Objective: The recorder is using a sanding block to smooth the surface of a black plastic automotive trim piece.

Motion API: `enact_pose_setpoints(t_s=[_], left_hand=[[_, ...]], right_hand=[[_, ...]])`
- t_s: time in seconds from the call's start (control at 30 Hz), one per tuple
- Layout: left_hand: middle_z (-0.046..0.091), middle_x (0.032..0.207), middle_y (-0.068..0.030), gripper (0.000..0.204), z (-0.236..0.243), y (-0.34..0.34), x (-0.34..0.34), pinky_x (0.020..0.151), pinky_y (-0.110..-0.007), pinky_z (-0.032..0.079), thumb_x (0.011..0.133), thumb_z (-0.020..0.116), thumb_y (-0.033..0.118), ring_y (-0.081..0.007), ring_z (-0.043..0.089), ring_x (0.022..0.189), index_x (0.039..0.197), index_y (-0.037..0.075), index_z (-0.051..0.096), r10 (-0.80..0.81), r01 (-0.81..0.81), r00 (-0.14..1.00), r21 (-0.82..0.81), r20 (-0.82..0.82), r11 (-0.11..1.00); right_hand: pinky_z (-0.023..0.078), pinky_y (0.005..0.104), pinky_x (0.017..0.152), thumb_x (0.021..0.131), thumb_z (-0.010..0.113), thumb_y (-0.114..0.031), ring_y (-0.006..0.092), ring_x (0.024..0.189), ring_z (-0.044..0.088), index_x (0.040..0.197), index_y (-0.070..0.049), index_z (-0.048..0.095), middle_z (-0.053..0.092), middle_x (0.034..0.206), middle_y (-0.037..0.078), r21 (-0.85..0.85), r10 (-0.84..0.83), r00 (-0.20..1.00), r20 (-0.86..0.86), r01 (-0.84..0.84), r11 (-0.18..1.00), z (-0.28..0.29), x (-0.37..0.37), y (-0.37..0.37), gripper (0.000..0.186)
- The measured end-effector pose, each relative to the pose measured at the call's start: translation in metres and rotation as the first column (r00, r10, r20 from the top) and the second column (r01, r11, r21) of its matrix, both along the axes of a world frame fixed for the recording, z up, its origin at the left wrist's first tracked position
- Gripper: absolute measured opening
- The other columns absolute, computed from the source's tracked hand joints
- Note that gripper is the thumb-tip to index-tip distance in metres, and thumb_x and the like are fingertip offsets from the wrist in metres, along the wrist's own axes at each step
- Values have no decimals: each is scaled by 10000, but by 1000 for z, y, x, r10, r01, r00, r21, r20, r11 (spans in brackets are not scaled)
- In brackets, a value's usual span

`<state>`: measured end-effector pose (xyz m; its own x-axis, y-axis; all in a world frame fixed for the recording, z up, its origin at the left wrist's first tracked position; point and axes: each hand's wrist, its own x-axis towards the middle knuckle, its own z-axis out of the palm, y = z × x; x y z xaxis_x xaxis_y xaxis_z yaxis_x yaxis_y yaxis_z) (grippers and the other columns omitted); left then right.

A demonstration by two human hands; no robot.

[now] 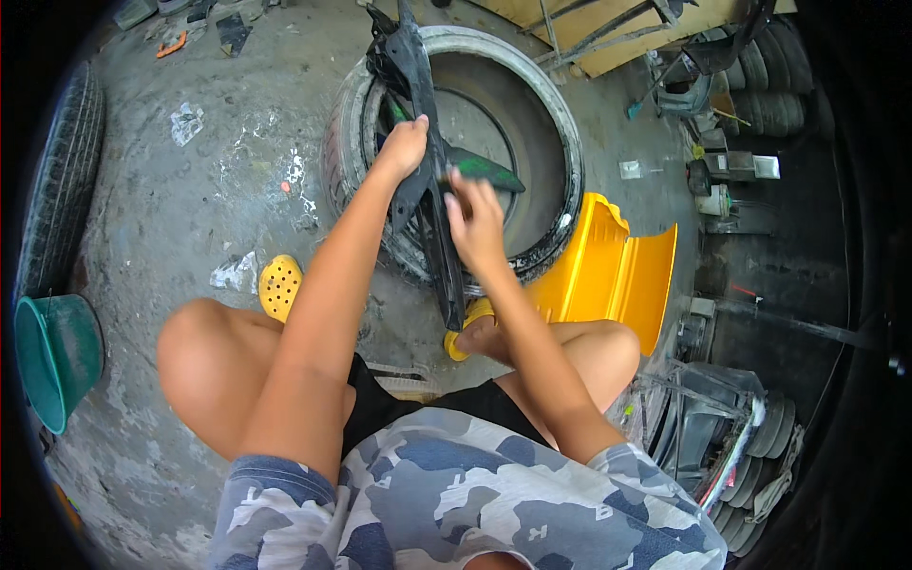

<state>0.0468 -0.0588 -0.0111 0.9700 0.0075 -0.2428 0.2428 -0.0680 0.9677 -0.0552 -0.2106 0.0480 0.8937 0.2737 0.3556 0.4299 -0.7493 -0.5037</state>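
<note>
A long, narrow black plastic part (418, 104), which looks like a vehicle trim piece, lies across a large upright-opening tyre (556, 104) in front of me. My left hand (404, 150) is closed around the part near its middle. Just right of it, my right hand (478, 220) has its fingers curled close to the part's edge. Slight motion blur covers those fingertips, and whatever they pinch is too small to make out. Inside the tyre opening, a dark piece with green smears (486, 170) sticks out from under the black part.
Yellow plastic panels (589, 275) lean right of the tyre, by my foot in a yellow clog (458, 344). Another yellow clog (280, 287) is at left. A green bucket (81, 342) and a tyre (65, 180) stand far left. Stacked parts (731, 418) line the right side.
</note>
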Motion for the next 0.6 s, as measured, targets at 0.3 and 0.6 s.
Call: enact_pose_setpoints(t_s=[0.3,0.6], left_hand=[[671,1054,-232,589,-6,-13,10,962,-363,407,1003,364,419,-292,616,1028,1099,-102,621,-13,13,1000,-6,-2,1000],[669,1075,-188,536,-23,-7,19,938,-343,421,1002,383,371,-224,604,1018,1138,-93,613,-9,4,999,-97,-49,995]], right_hand=[[459,419,816,797,640,-23,362,887,562,1102,3,618,576,911,179,105,-8,999,-32,12,994,4,51,8,306],[467,392,795,785,641,-1,348,869,566,1073,2,625,574,894,171,100,36,996,-86,-27,995,7,25,3,288]])
